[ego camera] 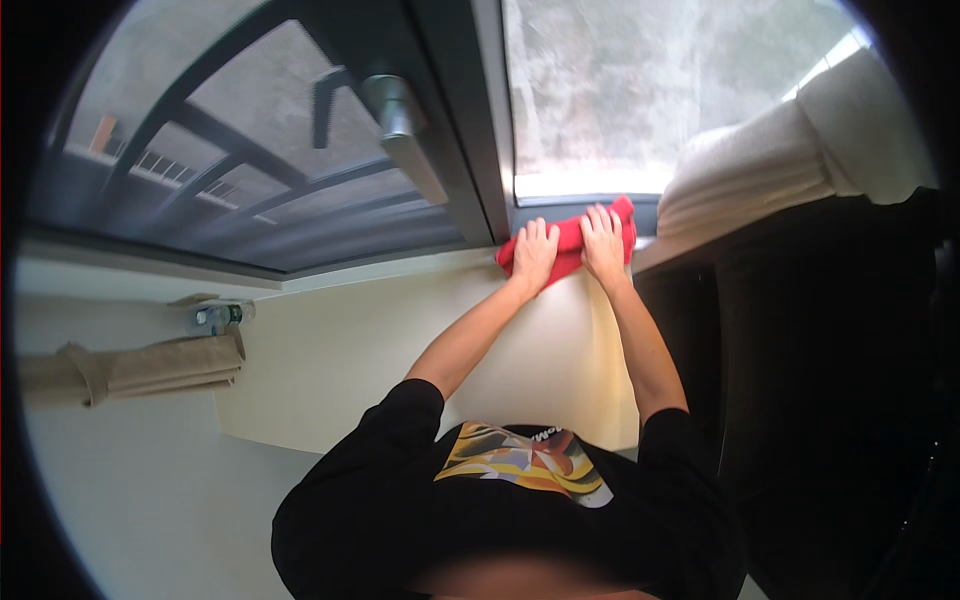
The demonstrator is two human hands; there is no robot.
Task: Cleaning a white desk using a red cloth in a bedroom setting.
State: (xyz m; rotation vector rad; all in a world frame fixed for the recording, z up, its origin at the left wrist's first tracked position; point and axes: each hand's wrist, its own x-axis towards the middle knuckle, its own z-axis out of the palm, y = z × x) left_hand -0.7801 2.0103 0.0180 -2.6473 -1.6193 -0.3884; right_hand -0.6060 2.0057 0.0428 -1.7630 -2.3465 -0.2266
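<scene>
A folded red cloth (570, 238) lies at the bottom of the window frame, over the edge of the pale sill (420, 264). My left hand (535, 251) presses on the cloth's left half with its fingers over the top. Close beside it, my right hand (604, 240) grips the right half, near the cloth's raised upper corner. Behind the cloth is the dark lower rail of the window frame (592, 214), under a bright glass pane (600, 97). The cloth's underside is hidden.
To the left stands a dark-framed window sash (450, 112) with a metal handle (405, 139). A pale bundled curtain (742, 165) hangs at the right, above a large black surface (825, 337). At far left are a clear plastic bottle (217, 315) and a tied beige curtain (165, 367).
</scene>
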